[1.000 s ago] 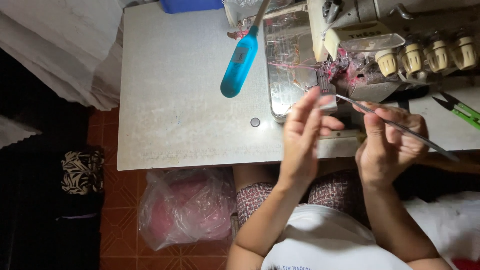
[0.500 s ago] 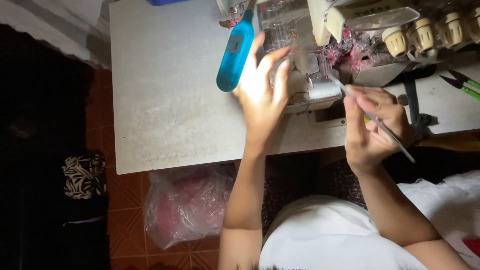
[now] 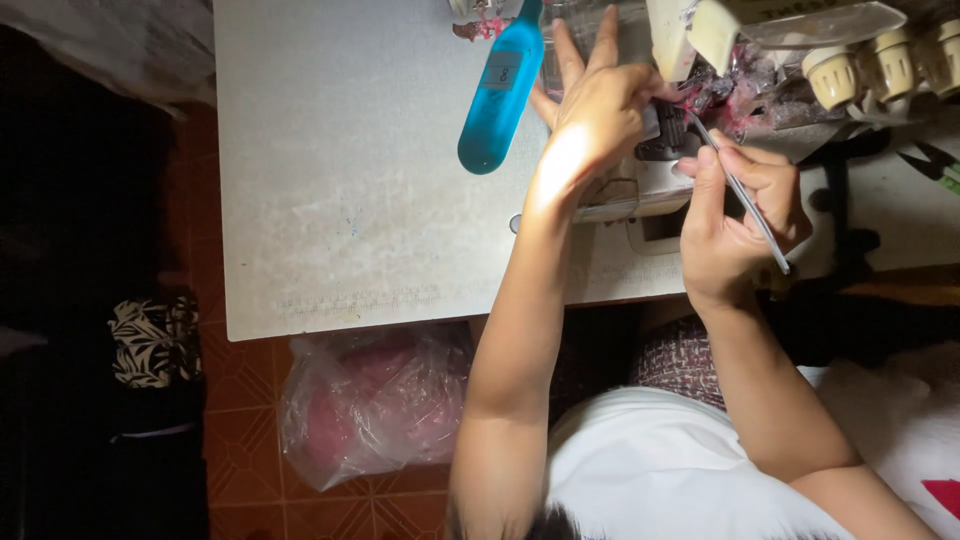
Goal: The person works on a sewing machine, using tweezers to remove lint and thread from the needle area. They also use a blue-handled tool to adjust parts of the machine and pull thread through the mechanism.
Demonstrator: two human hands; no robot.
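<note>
Head view: the right hand (image 3: 735,215) grips thin metal tweezers (image 3: 738,190), tips at the cream sewing machine (image 3: 700,30). The left hand (image 3: 597,110), fingers spread, rests there, a blue oblong plastic bottle (image 3: 500,95) just left on the grey counter (image 3: 350,180).

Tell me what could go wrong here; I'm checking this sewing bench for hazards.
1. The left hand reaches right into the machine's needle area, so its fingers could be pinched if the machine runs.
2. The right hand aims thin metal tweezers toward the same spot, close to the left hand; a slip might jab it.
3. The blue tool lies beside the left wrist and could get knocked.
</note>
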